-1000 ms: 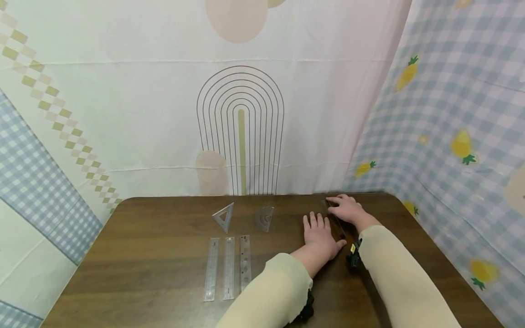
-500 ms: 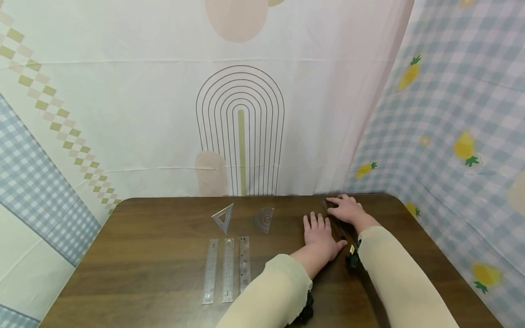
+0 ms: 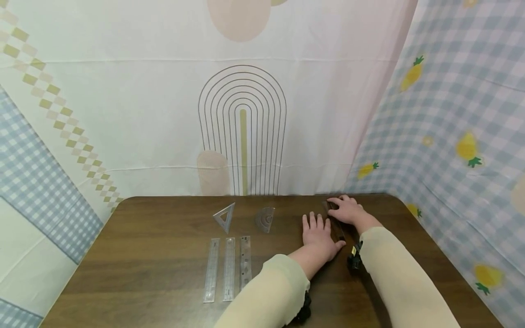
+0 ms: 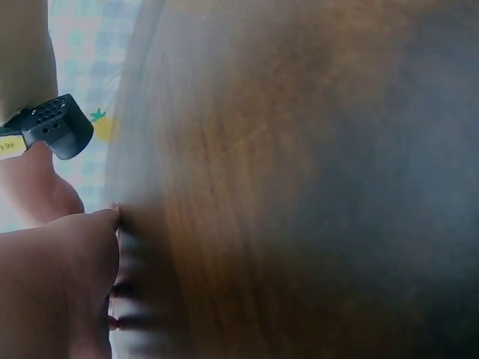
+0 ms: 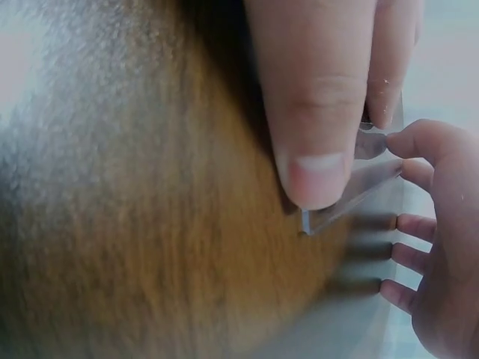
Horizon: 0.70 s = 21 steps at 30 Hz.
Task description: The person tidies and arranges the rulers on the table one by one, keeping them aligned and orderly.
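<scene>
Pressure seems best light and even, left hand (image 3: 320, 237) spread wide, right hand (image 3: 346, 211) touching the clear plastic piece (image 5: 367, 179) with extended fingers, neither gripping it.

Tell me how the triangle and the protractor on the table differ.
Shape: the triangle has three straight sides, while the protractor is half-round, its curve facing left.
Middle: the triangle has a three-cornered opening; the protractor shows curved lines instead.
Place: the triangle lies farther left; the protractor is closer to the left hand.
Shared: both look see-through and lie on the table, farther back than the three rulers.
</scene>
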Each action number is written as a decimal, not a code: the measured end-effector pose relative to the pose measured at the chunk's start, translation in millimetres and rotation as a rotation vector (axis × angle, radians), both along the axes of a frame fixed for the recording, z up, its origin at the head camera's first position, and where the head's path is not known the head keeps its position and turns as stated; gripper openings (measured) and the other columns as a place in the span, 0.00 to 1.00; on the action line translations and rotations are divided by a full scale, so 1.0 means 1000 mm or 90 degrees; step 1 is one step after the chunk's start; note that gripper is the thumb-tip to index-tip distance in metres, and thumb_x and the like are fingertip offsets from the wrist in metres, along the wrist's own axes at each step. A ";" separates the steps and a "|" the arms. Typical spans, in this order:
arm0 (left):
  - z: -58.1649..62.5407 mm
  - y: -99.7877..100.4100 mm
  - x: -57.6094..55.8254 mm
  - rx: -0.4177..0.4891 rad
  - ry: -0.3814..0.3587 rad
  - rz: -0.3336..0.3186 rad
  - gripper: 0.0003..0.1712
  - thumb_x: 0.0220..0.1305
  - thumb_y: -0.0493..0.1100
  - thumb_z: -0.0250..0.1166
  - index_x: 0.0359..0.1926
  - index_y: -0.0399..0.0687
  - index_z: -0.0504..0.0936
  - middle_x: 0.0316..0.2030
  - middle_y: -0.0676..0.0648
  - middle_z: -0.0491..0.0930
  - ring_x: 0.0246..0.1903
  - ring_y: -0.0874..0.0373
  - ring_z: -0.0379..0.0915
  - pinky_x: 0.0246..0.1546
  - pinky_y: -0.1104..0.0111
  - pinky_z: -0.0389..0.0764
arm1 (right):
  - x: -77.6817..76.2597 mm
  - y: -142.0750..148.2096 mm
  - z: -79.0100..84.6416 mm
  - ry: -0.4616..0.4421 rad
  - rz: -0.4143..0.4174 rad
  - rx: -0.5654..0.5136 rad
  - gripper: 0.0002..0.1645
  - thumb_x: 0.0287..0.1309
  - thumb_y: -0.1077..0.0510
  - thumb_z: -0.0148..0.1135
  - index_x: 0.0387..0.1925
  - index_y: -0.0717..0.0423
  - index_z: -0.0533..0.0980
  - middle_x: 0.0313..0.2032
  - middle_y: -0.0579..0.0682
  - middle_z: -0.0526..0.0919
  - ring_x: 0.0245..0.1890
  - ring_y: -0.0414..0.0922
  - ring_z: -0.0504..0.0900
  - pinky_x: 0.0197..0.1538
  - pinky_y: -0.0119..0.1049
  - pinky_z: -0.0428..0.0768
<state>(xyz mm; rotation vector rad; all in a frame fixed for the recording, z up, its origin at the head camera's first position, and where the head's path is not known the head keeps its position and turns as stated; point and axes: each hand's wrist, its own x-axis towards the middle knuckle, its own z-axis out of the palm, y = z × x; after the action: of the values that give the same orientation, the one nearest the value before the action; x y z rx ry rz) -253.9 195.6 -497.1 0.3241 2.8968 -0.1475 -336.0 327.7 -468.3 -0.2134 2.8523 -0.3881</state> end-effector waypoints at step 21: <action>0.004 -0.005 0.005 -0.003 -0.011 -0.008 0.48 0.60 0.84 0.31 0.77 0.76 0.40 0.78 0.59 0.39 0.77 0.53 0.27 0.73 0.50 0.30 | -0.001 -0.002 0.003 0.003 -0.034 -0.082 0.32 0.70 0.47 0.53 0.69 0.59 0.66 0.69 0.72 0.56 0.67 0.74 0.52 0.62 0.71 0.60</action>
<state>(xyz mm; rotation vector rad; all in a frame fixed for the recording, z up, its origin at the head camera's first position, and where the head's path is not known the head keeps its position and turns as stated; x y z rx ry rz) -248.9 190.5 -493.0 0.3412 2.8780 -0.1524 -337.4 325.6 -465.1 -0.1617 2.8445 -0.5847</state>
